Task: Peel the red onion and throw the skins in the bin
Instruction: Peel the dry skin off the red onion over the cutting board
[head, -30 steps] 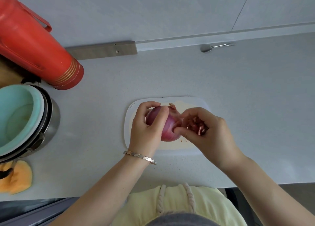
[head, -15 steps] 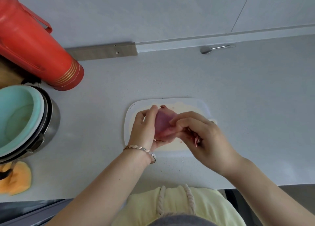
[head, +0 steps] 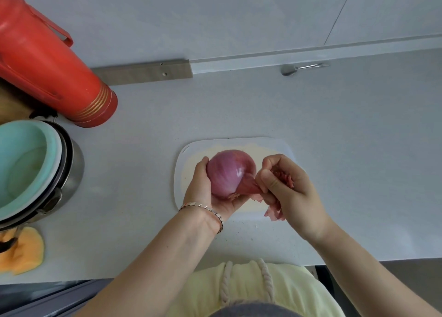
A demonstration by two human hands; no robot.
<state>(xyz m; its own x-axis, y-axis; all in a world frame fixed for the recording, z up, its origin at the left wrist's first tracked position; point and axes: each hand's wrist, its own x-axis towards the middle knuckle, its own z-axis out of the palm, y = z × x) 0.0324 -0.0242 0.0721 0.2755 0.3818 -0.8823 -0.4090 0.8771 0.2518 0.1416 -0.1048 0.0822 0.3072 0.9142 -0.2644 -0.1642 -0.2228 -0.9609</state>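
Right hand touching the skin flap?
Touching. Head view: the right hand pinches the skin flap between thumb and fingers; the flap hangs off the onion, which the left hand holds.

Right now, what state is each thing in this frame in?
red onion, held over the board, partly peeled, glossy
skin strip, half torn off, attached at the onion's lower end
left hand, cups the onion
right hand, pinches the skin strip
loose skins, bunched in the right palm
cutting board, flat on the counter
teal bowl, nested in the steel pot, looks empty
spoon, lying by the wall
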